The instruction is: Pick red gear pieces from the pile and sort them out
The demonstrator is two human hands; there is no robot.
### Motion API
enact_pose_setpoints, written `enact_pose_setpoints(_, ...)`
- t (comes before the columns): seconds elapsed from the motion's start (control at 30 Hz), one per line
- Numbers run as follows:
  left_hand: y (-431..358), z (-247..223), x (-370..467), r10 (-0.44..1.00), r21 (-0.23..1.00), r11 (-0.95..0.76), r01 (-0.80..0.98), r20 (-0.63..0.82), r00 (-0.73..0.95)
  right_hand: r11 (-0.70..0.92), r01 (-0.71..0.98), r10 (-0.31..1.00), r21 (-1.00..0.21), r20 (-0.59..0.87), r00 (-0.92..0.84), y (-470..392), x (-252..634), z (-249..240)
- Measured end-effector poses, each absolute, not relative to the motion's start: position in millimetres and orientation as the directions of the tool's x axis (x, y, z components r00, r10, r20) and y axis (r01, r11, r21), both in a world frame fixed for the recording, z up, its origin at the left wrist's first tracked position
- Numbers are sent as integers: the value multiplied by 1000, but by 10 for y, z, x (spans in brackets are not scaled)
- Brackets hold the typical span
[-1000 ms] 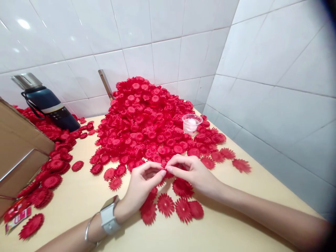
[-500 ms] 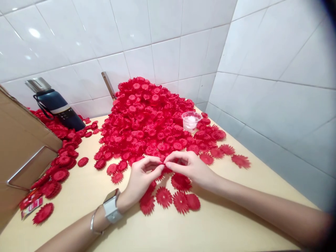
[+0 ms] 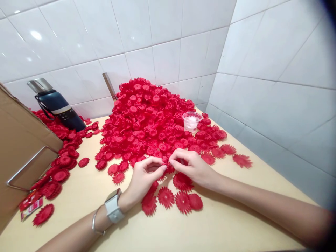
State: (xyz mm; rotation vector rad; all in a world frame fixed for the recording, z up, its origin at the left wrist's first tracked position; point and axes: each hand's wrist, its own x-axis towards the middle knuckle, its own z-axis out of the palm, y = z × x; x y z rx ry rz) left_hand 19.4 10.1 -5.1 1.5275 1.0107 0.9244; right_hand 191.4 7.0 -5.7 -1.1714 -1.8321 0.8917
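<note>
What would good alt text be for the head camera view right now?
A left hand and a right hand pinch a small red plastic flower piece between their fingertips at the foot of a big heap of red plastic flowers on a pale wooden table, with a dark blue flask beside it.

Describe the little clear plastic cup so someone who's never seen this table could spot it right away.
Start at the big heap of red flowers piled against the tiled wall. On the heap's right edge, toward the corner, sits the clear plastic cup. It is the only see-through thing among the red, with something whitish inside.
</note>
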Motion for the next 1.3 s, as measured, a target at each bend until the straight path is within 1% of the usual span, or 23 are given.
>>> enact_pose_setpoints(0.3, 105, -53, 181, 931, 976, -132, 175, 61, 361, 425, 403, 899, -811, 327, -290, 41, 1927, -49)
enact_pose_setpoints(0.47, 102, -71, 177, 924, 978, -136, 155, 69, 377, 515, 417, 854, -749, 406, -324, 20, 1909, -45)
enact_pose_setpoints(0.57, 98, -68, 179, 919, 973, -154, 172, 77, 386, 520, 437, 853, -734, 420, -309, 23, 1904, -50)
enact_pose_setpoints(0.63, 97, -69, 179, 921, 970, -162, 183, 82, 382, 479, 432, 876, -764, 385, -291, 27, 1904, -50)
enact_pose_setpoints(0.73, 100, -81, 179, 930, 970, -160, 183, 86, 356, 361, 391, 927, -846, 282, -247, 33, 1903, -40)
enact_pose_setpoints(0.83, 108, -95, 182, 943, 970, -145, 193, 76, 323, 211, 314, 965, -926, 144, -221, 38, 1899, -22)
enact_pose_setpoints(0.93, 114, -100, 183, 949, 970, -128, 205, 60, 310, 102, 233, 972, -967, 47, -230, 49, 1896, -11)
enact_pose_setpoints(1.1, 116, -93, 179, 949, 974, -100, 203, 32, 313, 36, 134, 970, -990, 2, -244, 78, 1898, -24)
enact_pose_setpoints(1.3, 102, -60, 195, 911, 989, -55, 140, -8, 412, -11, 75, 959, -997, -32, -282, 79, 1903, -35)
